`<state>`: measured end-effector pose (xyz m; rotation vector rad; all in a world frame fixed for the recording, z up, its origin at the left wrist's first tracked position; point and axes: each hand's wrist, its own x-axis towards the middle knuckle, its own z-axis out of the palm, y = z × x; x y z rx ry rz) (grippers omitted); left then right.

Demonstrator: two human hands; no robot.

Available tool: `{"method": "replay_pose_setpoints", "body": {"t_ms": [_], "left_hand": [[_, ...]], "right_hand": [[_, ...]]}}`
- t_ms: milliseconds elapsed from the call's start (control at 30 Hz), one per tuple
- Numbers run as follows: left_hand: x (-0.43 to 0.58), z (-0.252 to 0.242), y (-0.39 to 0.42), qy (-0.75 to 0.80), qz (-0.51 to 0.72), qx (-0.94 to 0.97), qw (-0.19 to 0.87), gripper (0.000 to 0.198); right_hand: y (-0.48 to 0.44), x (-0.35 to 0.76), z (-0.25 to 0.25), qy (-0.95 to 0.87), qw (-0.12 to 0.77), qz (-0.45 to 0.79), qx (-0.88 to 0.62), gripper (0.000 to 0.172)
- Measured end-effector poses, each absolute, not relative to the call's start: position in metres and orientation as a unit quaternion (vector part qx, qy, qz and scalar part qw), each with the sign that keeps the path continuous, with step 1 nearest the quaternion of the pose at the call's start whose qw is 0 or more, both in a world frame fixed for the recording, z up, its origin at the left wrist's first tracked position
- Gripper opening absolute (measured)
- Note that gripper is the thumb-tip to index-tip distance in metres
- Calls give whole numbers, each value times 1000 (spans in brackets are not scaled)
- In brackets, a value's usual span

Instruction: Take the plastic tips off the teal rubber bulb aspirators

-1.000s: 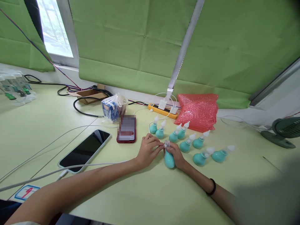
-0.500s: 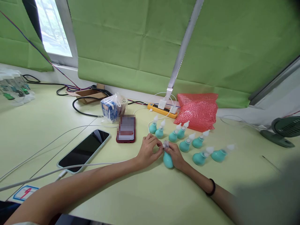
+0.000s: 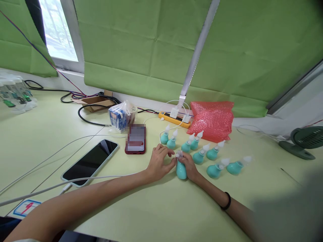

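Note:
My right hand [image 3: 189, 166] is closed round a teal squeeze bulb [image 3: 181, 170], which looks like a nasal aspirator bulb. It leans with its clear collar [image 3: 179, 154] uppermost and has no long white tip like the others. Beside the collar is my left hand [image 3: 159, 163], thumb and forefinger apart. Whether its fingertips touch a small white part at the collar, I cannot tell. Several similar teal bulbs with white tips [image 3: 199, 156] are grouped behind and to the right; the nearest ones lie tilted, such as the bulb [image 3: 214, 170].
A black-screened phone [image 3: 92, 161] and a red-cased phone [image 3: 135, 139] lie left of my hands. White cables cross the table [image 3: 141, 208]. Farther back are a bagged blue box [image 3: 118, 118], an orange power strip [image 3: 174, 120] and a red bubble-wrap pouch [image 3: 213, 117]. A green fan [image 3: 300, 144] stands right.
My left forefinger has lifted slightly away from the thumb and collar. The bulb in my right hand has turned a little; the collar now faces slightly differently. The other bulbs stay put.

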<state>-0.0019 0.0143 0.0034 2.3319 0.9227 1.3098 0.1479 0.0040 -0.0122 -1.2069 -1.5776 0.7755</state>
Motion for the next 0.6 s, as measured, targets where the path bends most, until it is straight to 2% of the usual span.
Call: {"method": "replay_pose_setpoints", "body": {"t_ms": [100, 467, 600], "left_hand": [[-2, 1, 15, 318, 458, 816, 154, 18], [0, 2, 17, 336, 480, 798, 141, 5], [0, 5, 15, 349, 467, 800, 139, 8]], "right_hand": [[3, 148, -12, -656, 476, 329, -484, 17], [2, 147, -13, -654, 478, 318, -492, 20], [5, 149, -13, -641, 494, 301, -504, 21]]}}
